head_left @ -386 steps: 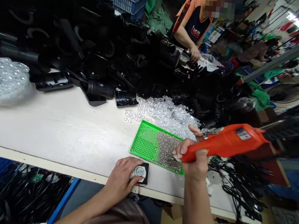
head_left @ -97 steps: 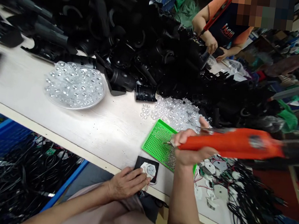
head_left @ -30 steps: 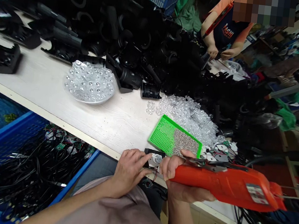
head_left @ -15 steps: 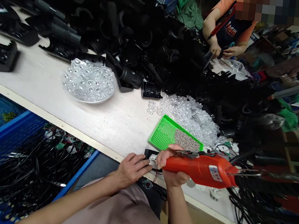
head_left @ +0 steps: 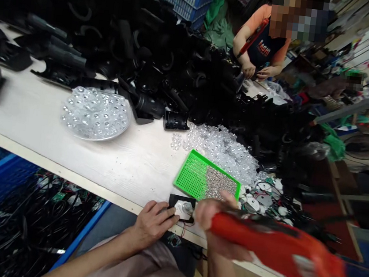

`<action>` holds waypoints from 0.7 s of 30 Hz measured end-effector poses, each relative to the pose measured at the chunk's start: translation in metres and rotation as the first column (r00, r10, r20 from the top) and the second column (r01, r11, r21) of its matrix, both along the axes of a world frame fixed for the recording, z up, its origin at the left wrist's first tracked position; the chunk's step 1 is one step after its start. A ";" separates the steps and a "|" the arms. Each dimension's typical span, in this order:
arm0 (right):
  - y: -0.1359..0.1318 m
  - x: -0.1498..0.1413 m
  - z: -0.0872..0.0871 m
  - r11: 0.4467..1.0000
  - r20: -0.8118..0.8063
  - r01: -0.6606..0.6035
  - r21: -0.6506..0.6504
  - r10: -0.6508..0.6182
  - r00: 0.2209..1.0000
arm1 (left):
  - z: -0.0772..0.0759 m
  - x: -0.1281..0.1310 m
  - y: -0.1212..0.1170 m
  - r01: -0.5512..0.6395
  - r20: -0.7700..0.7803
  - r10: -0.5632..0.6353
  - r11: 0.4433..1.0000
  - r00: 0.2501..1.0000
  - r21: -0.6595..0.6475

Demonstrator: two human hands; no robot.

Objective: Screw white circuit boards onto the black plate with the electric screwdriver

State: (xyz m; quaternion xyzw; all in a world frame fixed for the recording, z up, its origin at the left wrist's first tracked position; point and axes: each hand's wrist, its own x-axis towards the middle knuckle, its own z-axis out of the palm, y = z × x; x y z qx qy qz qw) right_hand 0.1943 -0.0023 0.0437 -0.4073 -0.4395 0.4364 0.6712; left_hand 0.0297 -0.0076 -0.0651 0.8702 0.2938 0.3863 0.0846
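My right hand [head_left: 211,215] is wrapped round a red electric screwdriver [head_left: 269,243], which is blurred by motion. Its front end points left at a small black block [head_left: 172,199] on the table's front edge. On that block lies a white piece with a clear lens [head_left: 186,207]; whether the bit touches it I cannot tell. My left hand [head_left: 154,224] has its fingers stretched out, fingertips resting at the block's left edge. Red wires hang below the block towards a small circuit board [head_left: 173,240]. Just behind stands a green perforated tray [head_left: 188,181] with many small screws [head_left: 221,182].
A white bowl [head_left: 99,139] of clear lenses stands left, and a lens heap [head_left: 226,150] lies behind the tray. Black plastic housings [head_left: 176,121] are piled along the back. A blue crate [head_left: 82,229] of cables sits lower left. Across the pile, a co-worker's hands [head_left: 258,71] work.
The screwdriver has swung, its rear end now lower and further right, and the lens on the block shows more. My left hand stays at the block. The whole view has shifted slightly.
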 end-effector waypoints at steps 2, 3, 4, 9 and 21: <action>0.020 0.018 0.009 0.985 -0.041 0.049 0.163 -0.042 0.998 | 0.008 0.003 0.003 0.003 0.030 0.001 0.995 1.000 -0.103; 0.033 0.027 0.009 0.976 -0.045 0.075 0.207 -0.067 0.997 | 0.012 0.006 0.005 -0.009 0.045 0.017 0.985 0.999 -0.172; 0.047 0.035 0.006 0.974 -0.032 0.101 0.203 -0.096 0.995 | 0.016 0.010 0.008 -0.024 0.050 0.037 0.971 0.998 -0.238; 0.092 0.057 -0.031 0.982 0.048 0.183 0.042 -0.185 0.982 | 0.019 0.030 0.022 0.006 -0.029 -0.018 0.928 0.999 -0.372; 0.096 0.057 -0.054 0.996 0.014 0.088 0.007 -0.088 0.996 | 0.022 0.031 0.024 0.016 -0.084 -0.059 0.897 0.995 -0.443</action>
